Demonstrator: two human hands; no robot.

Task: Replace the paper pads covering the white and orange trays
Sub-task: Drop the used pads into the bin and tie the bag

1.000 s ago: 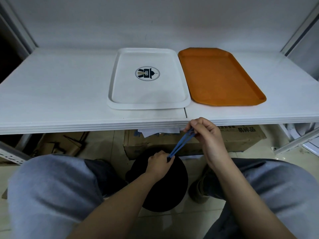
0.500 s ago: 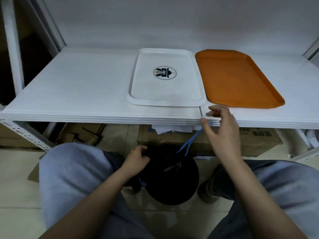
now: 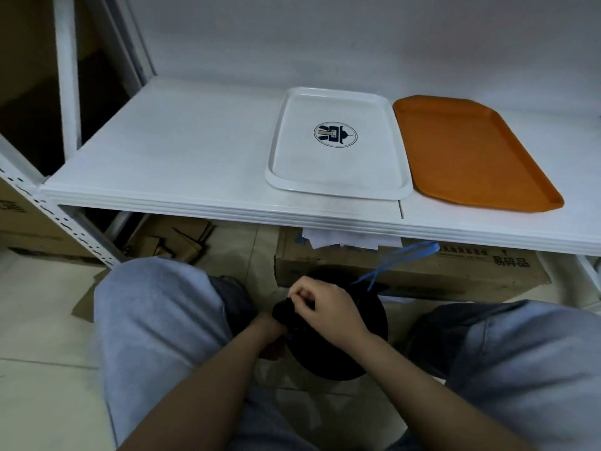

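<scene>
now r hand [image 3: 328,309] has dropped the blue drawstring [image 3: 400,258], pinching black bag [image 3: 338,346] w/ l hand [image 3: 271,332], whose grip is hidden. white tray [image 3: 338,190], orange tray [image 3: 471,151] bare; fresh pads next.

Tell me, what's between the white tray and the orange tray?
Nothing. In the head view, the white tray and the orange tray lie side by side with only a thin strip of bare shelf showing.
</scene>
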